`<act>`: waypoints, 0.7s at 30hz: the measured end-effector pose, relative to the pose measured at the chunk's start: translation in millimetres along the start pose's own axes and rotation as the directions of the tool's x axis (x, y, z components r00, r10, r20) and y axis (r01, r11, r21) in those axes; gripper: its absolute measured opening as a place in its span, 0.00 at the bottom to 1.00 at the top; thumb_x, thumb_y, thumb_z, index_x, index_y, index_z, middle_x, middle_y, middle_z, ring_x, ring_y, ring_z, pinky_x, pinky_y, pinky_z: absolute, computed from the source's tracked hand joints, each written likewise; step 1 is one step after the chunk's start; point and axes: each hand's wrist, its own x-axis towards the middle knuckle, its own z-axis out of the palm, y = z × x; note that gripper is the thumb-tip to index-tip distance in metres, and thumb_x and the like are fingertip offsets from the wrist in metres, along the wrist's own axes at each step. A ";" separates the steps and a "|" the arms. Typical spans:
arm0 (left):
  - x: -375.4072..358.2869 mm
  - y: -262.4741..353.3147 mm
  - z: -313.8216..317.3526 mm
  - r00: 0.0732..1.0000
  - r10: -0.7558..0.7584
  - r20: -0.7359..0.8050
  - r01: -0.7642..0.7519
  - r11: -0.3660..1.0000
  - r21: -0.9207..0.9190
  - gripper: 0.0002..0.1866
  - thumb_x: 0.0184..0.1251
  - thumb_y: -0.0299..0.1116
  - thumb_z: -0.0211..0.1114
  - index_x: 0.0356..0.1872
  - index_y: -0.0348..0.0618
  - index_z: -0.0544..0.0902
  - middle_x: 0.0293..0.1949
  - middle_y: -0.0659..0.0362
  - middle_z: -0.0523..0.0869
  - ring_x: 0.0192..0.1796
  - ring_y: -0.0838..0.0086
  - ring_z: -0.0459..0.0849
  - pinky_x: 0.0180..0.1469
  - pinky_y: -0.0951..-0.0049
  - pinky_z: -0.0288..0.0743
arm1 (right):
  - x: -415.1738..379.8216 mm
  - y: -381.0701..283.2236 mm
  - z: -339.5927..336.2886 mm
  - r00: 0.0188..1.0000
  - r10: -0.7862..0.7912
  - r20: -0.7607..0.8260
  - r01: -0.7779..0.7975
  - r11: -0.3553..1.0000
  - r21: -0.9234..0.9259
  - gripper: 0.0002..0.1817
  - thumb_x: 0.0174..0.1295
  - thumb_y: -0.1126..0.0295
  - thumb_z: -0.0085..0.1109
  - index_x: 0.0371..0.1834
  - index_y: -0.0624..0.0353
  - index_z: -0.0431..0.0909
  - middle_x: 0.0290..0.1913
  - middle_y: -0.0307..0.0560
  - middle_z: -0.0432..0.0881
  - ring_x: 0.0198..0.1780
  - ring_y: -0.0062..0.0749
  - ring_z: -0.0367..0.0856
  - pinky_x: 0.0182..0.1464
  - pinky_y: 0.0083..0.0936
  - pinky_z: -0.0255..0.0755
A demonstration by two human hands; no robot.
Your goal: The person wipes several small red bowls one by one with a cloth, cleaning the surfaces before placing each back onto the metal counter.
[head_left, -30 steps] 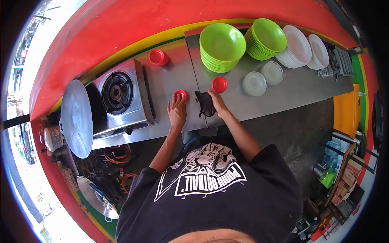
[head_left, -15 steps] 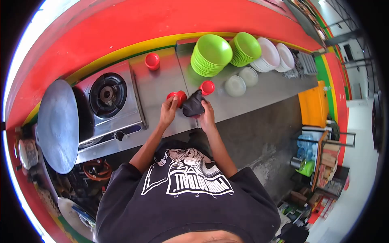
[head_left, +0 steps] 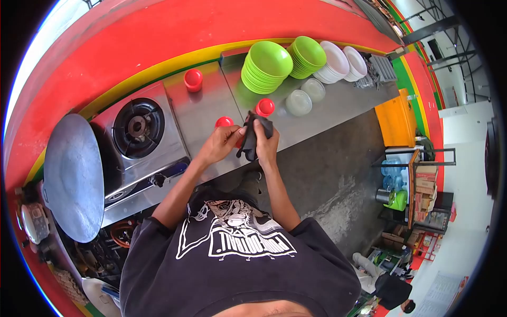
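- left hand point(head_left: 219, 143) and right hand point(head_left: 265, 142) meet over the table's point(head_left: 206, 111) near edge, fingers of both closed on a dark cloth point(head_left: 252, 138).
- just beyond, a red cup point(head_left: 224, 122) and a red lid point(head_left: 265, 106).
- farther back, green bowls point(head_left: 265, 66).

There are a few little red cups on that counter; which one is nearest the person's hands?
The red cup just above the left hand, by the dark cloth. Another red cup sits a bit farther off, and the third stands far back near the wall.
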 end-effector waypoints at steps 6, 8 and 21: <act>-23.9 -8.2 -3.2 0.993 0.028 -0.116 -0.041 0.993 -0.109 0.23 0.80 0.45 0.51 0.30 0.34 0.78 0.23 0.66 0.74 0.29 0.82 0.69 0.32 0.71 0.67 | -7.1 -4.6 15.7 0.997 -0.017 0.082 0.005 0.990 0.140 0.13 0.69 0.64 0.59 0.40 0.65 0.81 0.32 0.36 0.81 0.33 0.15 0.76 0.35 0.18 0.71; -25.9 -7.7 19.2 0.938 0.055 -0.342 -0.140 0.964 -0.228 0.24 0.81 0.46 0.49 0.28 0.37 0.74 0.22 0.67 0.68 0.28 0.82 0.64 0.31 0.73 0.63 | -6.1 -11.7 24.6 0.998 0.030 -0.051 -0.008 0.921 0.390 0.13 0.71 0.63 0.57 0.43 0.64 0.80 0.35 0.36 0.81 0.35 0.15 0.77 0.38 0.18 0.72; -34.6 44.3 24.1 0.858 0.049 -0.511 -0.151 0.976 -0.159 0.24 0.82 0.43 0.47 0.24 0.36 0.70 0.16 0.63 0.63 0.22 0.82 0.61 0.24 0.69 0.60 | -12.0 -53.9 28.3 0.966 -0.102 0.237 0.017 0.942 0.335 0.10 0.71 0.67 0.57 0.43 0.64 0.81 0.37 0.36 0.82 0.38 0.16 0.78 0.42 0.17 0.71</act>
